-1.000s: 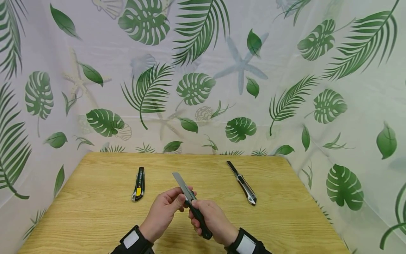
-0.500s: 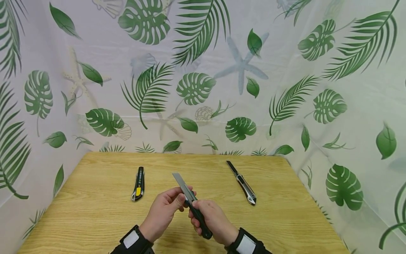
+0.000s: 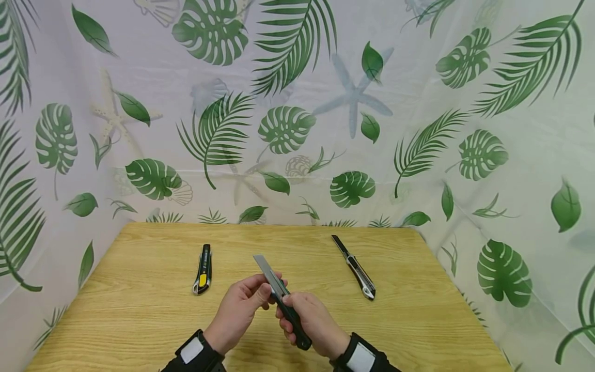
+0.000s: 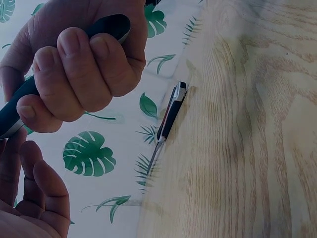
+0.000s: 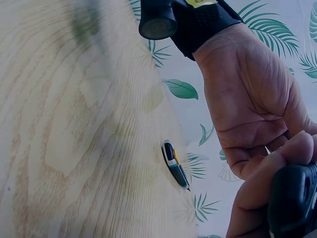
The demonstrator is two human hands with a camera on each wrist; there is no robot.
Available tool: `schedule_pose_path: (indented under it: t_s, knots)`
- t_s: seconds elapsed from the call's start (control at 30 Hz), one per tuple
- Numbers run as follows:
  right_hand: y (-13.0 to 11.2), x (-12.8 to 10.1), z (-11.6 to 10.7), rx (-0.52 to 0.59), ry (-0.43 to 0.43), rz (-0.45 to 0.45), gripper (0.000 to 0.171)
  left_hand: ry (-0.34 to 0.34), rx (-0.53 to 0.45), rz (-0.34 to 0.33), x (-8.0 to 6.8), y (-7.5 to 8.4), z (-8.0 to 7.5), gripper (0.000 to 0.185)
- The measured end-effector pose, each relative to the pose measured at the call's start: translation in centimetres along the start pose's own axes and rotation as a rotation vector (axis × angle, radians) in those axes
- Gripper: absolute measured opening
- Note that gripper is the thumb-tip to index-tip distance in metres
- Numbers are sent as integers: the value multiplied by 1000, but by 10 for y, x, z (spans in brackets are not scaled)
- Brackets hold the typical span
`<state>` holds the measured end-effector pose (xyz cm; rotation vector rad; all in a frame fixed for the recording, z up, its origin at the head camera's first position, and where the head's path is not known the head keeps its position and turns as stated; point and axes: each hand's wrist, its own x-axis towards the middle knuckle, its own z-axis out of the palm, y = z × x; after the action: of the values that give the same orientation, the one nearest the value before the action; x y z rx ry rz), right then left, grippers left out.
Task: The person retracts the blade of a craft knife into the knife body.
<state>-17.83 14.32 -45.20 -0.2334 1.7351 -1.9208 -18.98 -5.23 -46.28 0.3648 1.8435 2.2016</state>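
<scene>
A black utility knife [image 3: 303, 341] with a long stretch of its silver blade [image 3: 265, 266] out is held over the middle of the table, tip pointing away and leftward. My right hand [image 3: 316, 323] grips the handle, thumb on its upper side by the slider. Near the blade end, my left hand [image 3: 234, 307] pinches the knife's front part between thumb and fingers. The left wrist view shows the right hand's fingers [image 4: 79, 74] curled round the handle [image 4: 111, 26]. In the right wrist view the knife's dark end [image 5: 290, 198] shows at the lower right, the left hand [image 5: 252, 94] beyond.
On the wooden table [image 3: 139, 320], a black and yellow utility knife [image 3: 203, 268] lies at left. Another utility knife [image 3: 355, 268], black and silver with its blade out, lies at right. A leaf-printed cloth [image 3: 297, 77] surrounds the table's back and sides.
Both hands stay almost still around the knife. The blade's tip sits very slightly lower and nearer the hands than a second ago.
</scene>
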Motion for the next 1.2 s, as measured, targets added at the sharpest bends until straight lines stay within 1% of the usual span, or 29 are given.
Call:
schedule_pose_path:
  t_s: [0.23,0.4,0.53,0.73,1.2]
  knots:
    - [-1,0,1,18,-20,-6,33,4,-23,-6,-1,2,-1,42]
    - [0,1,0,67,-82,-7,39,18,-65,-6,-1,4,-3,42]
    - [0,1,-1,77,-111,-9,40,22,-98,-3,0,5,-4,42]
    - [-1,0,-1,54,-105,-17,35,28,-108,-15,0,3,-3,44]
    - [0,-3,-2,48,-84,-18,33,31,-102,-22,2,2,-1,45]
